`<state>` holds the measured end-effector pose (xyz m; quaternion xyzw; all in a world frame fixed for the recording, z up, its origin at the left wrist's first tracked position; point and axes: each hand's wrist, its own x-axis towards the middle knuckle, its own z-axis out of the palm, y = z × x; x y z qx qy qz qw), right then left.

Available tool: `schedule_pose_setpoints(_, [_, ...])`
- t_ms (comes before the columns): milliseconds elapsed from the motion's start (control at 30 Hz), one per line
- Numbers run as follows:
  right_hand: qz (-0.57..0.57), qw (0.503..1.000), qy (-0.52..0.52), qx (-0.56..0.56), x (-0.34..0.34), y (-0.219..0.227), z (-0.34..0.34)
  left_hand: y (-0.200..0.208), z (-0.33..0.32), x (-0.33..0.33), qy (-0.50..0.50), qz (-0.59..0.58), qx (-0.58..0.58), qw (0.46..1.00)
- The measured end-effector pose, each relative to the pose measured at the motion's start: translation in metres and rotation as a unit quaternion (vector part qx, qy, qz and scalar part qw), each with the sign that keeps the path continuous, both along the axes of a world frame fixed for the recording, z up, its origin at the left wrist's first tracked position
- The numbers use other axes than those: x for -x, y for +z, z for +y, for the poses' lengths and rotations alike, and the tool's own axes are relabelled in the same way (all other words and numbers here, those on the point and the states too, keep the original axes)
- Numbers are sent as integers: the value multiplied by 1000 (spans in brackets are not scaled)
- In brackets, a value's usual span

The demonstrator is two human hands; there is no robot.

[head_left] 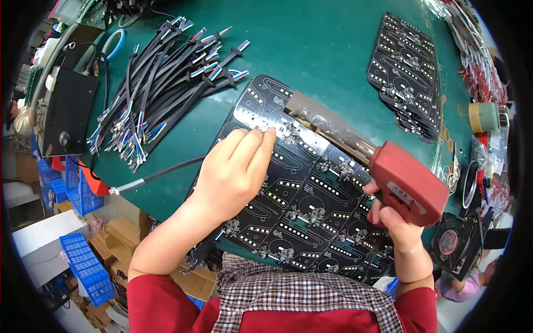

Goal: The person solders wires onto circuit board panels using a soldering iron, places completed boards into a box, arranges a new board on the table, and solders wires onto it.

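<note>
My left hand point(236, 172) is closed in a pinch over the top of a black circuit board panel point(297, 191). A black cable point(169, 170) runs under that hand, its white-tipped end reaching out to the left. The fingers hide the cable's other end. In my right hand point(397, 222) is a red pistol-shaped soldering gun point(408, 183), its fingers around the handle. The gun's long metal front points up and left across the panel, near my left fingertips. Rows of small white LEDs and clustered metal parts cover the panel, which lies tilted at the table's near edge.
A pile of black cables point(166, 83) with coloured wire ends lies on the green table point(300, 39), back left. A black box with a knob point(69, 114) stands at the left edge. Stacked panels point(405, 72) lie back right, near a tape roll point(483, 117) and a fan point(449, 242).
</note>
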<state>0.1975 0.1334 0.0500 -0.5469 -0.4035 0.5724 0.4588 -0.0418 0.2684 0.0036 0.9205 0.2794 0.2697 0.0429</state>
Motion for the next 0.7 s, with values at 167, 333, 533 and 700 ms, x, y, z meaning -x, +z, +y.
schedule_pose_setpoints(167, [29, 999, 3, 27, 3, -4, 4, -6, 0, 0, 19, 60, -17, 998])
schedule_pose_setpoints(333, [11, 998, 27, 48, -2, -7, 2, -10, 0, 2, 5, 34, 2, 999])
schedule_pose_setpoints(533, [40, 998, 14, 47, 2, -9, 5, -5, -3, -1, 23, 19, 74, 997])
schedule_pose_setpoints(700, [52, 996, -3, 73, 4, -8, 3, -5, -2, 0, 15, 10, 79, 997])
